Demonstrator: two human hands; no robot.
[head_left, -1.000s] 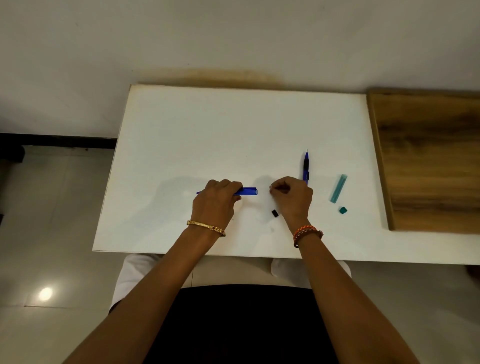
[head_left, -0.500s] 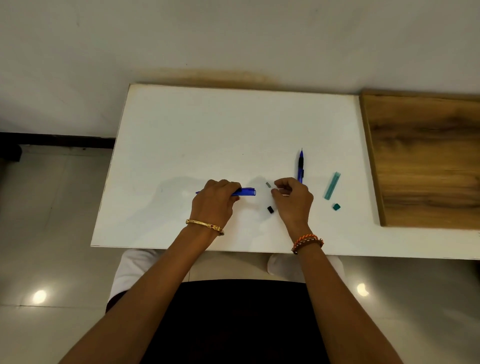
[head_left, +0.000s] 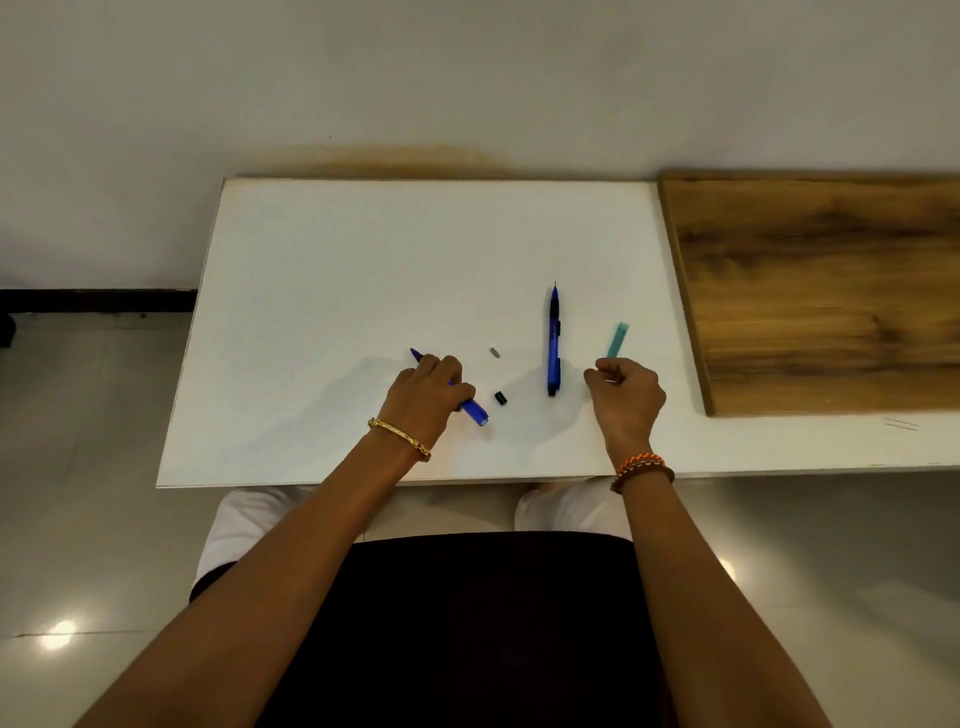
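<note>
My left hand (head_left: 426, 389) grips a blue pen barrel (head_left: 475, 413), which lies slanted across the white tabletop (head_left: 337, 270) with its open end toward me. To its right lie a small grey piece (head_left: 494, 352) and a small black piece (head_left: 500, 398). A whole blue pen (head_left: 554, 343) lies with its tip pointing away from me. My right hand (head_left: 626, 395) sits right of that pen, fingers curled, thumb and forefinger meeting at the near end of a teal tube (head_left: 616, 340). Whether it holds anything is hidden.
A brown wooden board (head_left: 821, 291) lies on the tabletop to the right of the teal tube. The table's left and near edges drop to a tiled floor. A wall runs behind the table.
My right hand let go of the grey piece and moved right, past the whole pen, to the teal tube. My left hand turned the blue barrel from level to slanted.
</note>
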